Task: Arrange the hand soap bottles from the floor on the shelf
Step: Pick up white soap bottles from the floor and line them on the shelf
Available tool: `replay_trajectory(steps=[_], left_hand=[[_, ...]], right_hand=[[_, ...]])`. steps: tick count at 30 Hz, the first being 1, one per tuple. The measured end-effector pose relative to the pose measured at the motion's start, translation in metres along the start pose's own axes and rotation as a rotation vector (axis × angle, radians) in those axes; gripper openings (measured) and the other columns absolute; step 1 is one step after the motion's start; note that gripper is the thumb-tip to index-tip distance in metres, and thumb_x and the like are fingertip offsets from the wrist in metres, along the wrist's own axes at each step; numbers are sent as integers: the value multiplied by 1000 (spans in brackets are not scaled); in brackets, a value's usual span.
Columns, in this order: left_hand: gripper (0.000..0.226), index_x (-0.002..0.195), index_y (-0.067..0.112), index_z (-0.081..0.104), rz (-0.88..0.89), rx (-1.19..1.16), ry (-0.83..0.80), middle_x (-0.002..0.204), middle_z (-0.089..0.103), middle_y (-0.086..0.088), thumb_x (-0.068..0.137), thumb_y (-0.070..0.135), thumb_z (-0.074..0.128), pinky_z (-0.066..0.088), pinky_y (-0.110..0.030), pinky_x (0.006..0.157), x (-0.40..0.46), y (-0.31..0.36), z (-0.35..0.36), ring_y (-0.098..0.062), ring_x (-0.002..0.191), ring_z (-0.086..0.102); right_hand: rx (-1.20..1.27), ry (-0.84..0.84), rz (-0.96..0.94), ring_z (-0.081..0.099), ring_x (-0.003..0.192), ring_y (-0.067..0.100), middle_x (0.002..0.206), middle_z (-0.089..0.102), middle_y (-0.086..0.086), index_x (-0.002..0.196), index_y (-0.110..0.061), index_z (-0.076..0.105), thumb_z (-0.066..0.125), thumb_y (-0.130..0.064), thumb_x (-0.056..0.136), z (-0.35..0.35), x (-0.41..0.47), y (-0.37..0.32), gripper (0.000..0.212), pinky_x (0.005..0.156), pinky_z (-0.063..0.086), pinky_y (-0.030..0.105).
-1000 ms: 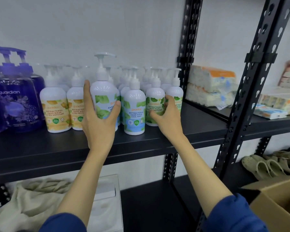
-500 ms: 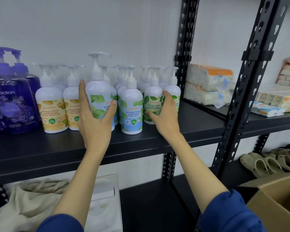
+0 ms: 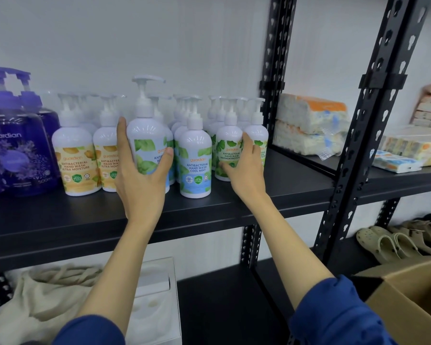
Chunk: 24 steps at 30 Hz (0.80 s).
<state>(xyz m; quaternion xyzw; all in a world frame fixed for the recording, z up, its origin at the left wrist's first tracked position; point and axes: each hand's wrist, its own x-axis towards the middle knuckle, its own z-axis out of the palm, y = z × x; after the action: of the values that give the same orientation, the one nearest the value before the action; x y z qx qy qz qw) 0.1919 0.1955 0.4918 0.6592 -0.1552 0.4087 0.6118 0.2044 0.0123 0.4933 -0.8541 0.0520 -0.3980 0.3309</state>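
Shelf front row: two yellow-label bottles, two blue-label mint bottles, two green-label bottles; further bottles behind, count unclear. Left hand has its fingers wrapped around one mint bottle, seemingly raised above its neighbours. Right hand fingers grip a green-label bottle standing on the shelf. Two purple bottles far left.
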Motion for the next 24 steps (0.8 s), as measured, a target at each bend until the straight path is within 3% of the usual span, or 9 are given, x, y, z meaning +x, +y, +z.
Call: replay_trajectory(steps=[4, 9, 14, 17, 20, 24], left_hand=[[80, 149, 34, 22, 1, 2, -5, 134, 36, 26, 85, 27, 70, 35, 0, 92, 0, 0, 0, 22, 110, 39], [80, 149, 35, 22, 1, 2, -7, 138, 36, 24, 85, 28, 69, 37, -13, 99, 0, 1, -1, 10, 118, 41], [79, 149, 33, 22, 8, 0, -9, 134, 34, 29, 85, 26, 69, 35, -1, 93, 0, 0, 0, 30, 107, 38], [80, 148, 35, 22, -3, -2, -2, 135, 34, 28, 85, 27, 70, 36, -9, 98, 0, 0, -1, 20, 114, 39], [80, 148, 36, 22, -8, 3, 8, 137, 33, 27, 84, 27, 70, 35, -13, 100, 0, 0, 0, 10, 122, 37], [80, 149, 34, 22, -10, 2, 4, 135, 33, 28, 85, 28, 70, 32, 0, 93, 0, -2, 0, 17, 116, 34]], right_hand=[[-2, 1, -12, 43, 123, 28, 139, 36, 13, 147, -12, 21, 69, -12, 84, 0, -1, 1, 79, 96, 40, 36], [-9, -10, -17, 42, 125, 27, 141, 35, 12, 148, -12, 20, 69, -14, 84, -1, 0, 2, 81, 98, 39, 36], [-109, 21, -31, 49, 106, 29, 126, 40, 13, 146, -15, 19, 72, -33, 81, 2, 3, -8, 87, 77, 44, 37], [-228, 38, -32, 51, 101, 30, 120, 40, 13, 144, -15, 21, 74, -36, 79, 6, 8, -13, 87, 68, 43, 36], [-247, 48, -36, 51, 102, 30, 121, 40, 13, 143, -13, 22, 74, -32, 80, 8, 8, -12, 85, 69, 44, 37], [-212, 52, -57, 51, 102, 32, 122, 41, 13, 142, -11, 25, 75, -27, 78, 8, 9, -10, 83, 72, 46, 39]])
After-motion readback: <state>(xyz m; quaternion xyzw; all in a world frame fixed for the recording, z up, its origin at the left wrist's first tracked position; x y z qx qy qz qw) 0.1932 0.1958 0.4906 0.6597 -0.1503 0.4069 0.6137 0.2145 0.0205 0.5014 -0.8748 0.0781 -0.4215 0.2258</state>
